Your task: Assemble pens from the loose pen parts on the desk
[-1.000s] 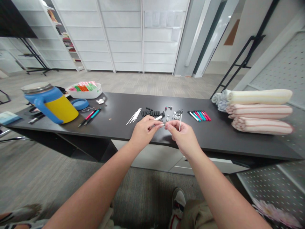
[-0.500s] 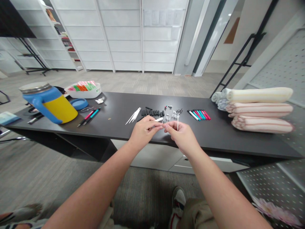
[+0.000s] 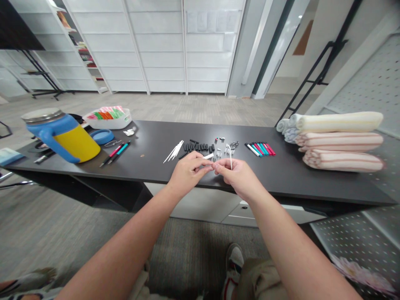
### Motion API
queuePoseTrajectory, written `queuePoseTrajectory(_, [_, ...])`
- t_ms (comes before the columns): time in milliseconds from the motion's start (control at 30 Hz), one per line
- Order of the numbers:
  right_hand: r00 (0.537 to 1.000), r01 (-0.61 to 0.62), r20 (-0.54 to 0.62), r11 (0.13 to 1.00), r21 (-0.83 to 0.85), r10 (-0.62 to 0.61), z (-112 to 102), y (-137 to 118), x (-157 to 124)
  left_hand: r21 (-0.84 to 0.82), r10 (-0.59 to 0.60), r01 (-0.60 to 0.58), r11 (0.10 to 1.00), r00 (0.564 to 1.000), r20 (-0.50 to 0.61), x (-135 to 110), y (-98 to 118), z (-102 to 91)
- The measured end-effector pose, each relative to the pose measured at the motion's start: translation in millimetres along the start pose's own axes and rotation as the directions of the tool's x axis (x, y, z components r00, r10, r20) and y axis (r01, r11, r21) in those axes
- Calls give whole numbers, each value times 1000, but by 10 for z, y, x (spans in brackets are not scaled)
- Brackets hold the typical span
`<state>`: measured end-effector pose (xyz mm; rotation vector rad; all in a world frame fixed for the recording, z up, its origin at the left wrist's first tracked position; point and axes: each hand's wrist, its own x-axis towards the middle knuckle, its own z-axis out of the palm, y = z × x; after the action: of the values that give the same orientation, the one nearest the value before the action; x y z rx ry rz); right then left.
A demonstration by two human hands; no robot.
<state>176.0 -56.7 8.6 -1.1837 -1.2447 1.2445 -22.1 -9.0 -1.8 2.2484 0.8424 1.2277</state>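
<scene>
Pinching at the centre of the frame, left hand (image 3: 188,168) and right hand (image 3: 240,173) meet at the fingertips, touching or nearly so; whatever sits between them is too small to tell. Left seems to clasp a white tube (image 3: 208,156) as well; right has a thin white rod (image 3: 231,155) gripped, sticking up. Step in hand: looks like fitting small pen-like parts, fingertips only. Next move probably calls for a steady pinch, ends lined up, without dropping tube or rod.

Just beyond the hands, on the bench (image 3: 146,135): black sleeves (image 3: 202,147), small clear pieces (image 3: 219,153), small silvery parts (image 3: 234,144). Left of centre, white sticks (image 3: 178,147), fanned. Right of centre, coloured tubes (image 3: 264,149) in a row.

Farther out, left of frame: two pens (image 3: 120,151) side by side, blue-yellow mug (image 3: 78,141), white tray (image 3: 108,124) holding colourful packets. Right edge: rolled cloths (image 3: 342,142), stacked.
</scene>
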Motion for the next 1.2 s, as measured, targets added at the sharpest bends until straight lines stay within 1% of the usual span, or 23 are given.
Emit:
queuePoseTrajectory(100, [999,-18,-29,996,83,20,-1,-12,7,-32,-7,8,999,1000,15,10,12,-10])
queuePoseTrajectory(200, [993,-3,-119,988,154,22,-35,21,31,-59,-26,26,998,1000,-3,29,22,-27])
queuePoseTrajectory(333, [977,27,-213,989,144,5,-103,61,53,-66,-64,64,996,998,2,44,-2,-37])
queuePoseTrajectory(500, [986,40,-165,998,54,-31,-109,59,41,-37,-46,48,998,998,33,42,-16,-34])
queuePoseTrajectory(600, [984,55,-172,998,34,-48,-98,72,38,-51,-45,48,998,997,66,35,2,-44])
queuePoseTrajectory(700, [977,58,-207,996,73,-42,-102,96,42,-102,-85,95,990,991,103,26,6,-46])
queuePoseTrajectory(767, [973,54,-227,995,82,-34,-105,105,43,-176,-132,151,973,985,112,29,-8,-37])
queuePoseTrajectory(833, [972,48,-235,996,74,-29,-102,108,40,-288,-184,205,935,978,100,43,-36,-29])
queuePoseTrajectory(900, [973,43,-229,997,64,-27,-96,106,36,-412,-237,251,876,968,87,70,-68,-32])
queuePoseTrajectory(967, [975,43,-222,997,58,-29,-90,103,32,-531,-310,307,790,947,85,100,-95,-53])
queuePoseTrajectory(1033, [976,49,-216,997,56,-36,-85,101,31,-630,-395,362,687,914,93,128,-113,-88])
queuePoseTrajectory(1133, [977,57,-207,997,54,-45,-83,102,32,-735,-491,388,556,867,86,156,-128,-153])
queuePoseTrajectory(1200, [978,57,-202,997,47,-46,-83,104,34,-775,-517,380,505,852,81,165,-137,-188])
